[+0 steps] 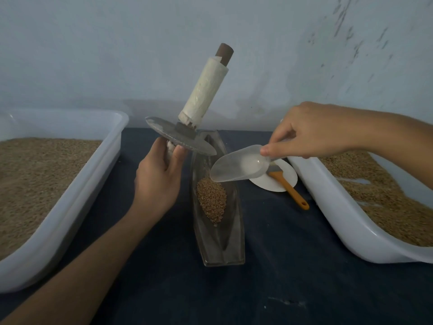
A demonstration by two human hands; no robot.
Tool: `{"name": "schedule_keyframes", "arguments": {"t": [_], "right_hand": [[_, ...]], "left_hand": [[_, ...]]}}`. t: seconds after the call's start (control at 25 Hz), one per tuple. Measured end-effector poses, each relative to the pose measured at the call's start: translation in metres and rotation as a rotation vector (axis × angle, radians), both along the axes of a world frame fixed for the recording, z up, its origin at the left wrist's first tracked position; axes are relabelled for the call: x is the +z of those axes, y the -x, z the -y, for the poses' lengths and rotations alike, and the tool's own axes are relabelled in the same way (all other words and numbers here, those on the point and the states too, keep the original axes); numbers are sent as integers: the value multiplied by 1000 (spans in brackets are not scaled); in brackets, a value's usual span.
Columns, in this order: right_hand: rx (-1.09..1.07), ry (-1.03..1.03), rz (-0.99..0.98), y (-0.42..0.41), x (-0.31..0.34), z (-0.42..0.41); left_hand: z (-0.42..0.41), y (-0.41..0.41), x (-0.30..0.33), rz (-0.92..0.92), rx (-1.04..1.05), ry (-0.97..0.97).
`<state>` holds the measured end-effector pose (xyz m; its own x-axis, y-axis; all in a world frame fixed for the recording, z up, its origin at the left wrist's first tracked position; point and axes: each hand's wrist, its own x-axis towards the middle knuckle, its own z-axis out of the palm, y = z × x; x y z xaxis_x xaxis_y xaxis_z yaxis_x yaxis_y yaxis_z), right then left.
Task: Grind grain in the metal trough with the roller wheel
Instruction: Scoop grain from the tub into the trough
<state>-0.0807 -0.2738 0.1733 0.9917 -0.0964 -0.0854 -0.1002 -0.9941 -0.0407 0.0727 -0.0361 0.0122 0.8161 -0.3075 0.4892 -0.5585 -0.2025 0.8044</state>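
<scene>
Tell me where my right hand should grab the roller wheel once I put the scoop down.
Take the roller wheel by its free, cloth-wrapped upper handle, coming from the right. The left hand grips the lower stub, and the disc's thin edge offers fingers nothing.

White tubs (pixel 70 184) (pixel 339 207) flank the trough (pixel 218 242); scoop (pixel 239 165) overhangs it.

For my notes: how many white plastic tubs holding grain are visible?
2. One white plastic tub stands at the left edge; the other white plastic tub at the right, partly cropped. More may lie outside view.
</scene>
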Motion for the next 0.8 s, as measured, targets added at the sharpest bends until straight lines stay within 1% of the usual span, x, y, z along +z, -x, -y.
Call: {"name": "schedule_keyframes", "arguments": {"t": [0.08,0.24,0.36,0.52,0.6,0.68,0.8], "right_hand": [[-42,-132,-52,5,-1,7],[-130,-271,-68,19,2,24],[-238,-336,8,45,15,45],[-495,-447,161,106,32,86],[-620,-480,213,140,32,107],[-714,-503,214,167,20,120],[-788,-425,152,189,-13,135]], "left_hand": [[0,1,0,2,-3,5],[-1,2,1,-9,-7,27],[-5,2,1,-15,-15,26],[-4,3,-2,9,-7,-20],[-2,3,-5,44,20,-46],[0,-1,-10,84,55,-57],[2,-10,-20,89,87,-69]]}}
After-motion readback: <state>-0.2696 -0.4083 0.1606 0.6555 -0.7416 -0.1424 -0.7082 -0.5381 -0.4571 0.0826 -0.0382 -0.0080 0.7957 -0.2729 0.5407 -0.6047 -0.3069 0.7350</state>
